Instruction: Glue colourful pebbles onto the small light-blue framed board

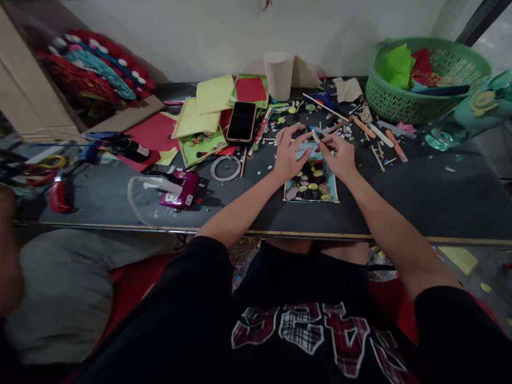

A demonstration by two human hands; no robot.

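Your dark shirt (296, 285), with plaid patches (302, 328), was nearest the head camera. On the dark, flat table (400, 200), smooth, rounded stones (314, 178) lay in a shallow tray (312, 201) below your hands. Your right hand (340, 154) pinched a slim white strip (316, 136); your left hand (287, 153) curved beside it, thumb and fingers apart.

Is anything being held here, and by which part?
The right hand pinches a small pale strip, apparently near its lower end; whether the left hand grips it too cannot be told.
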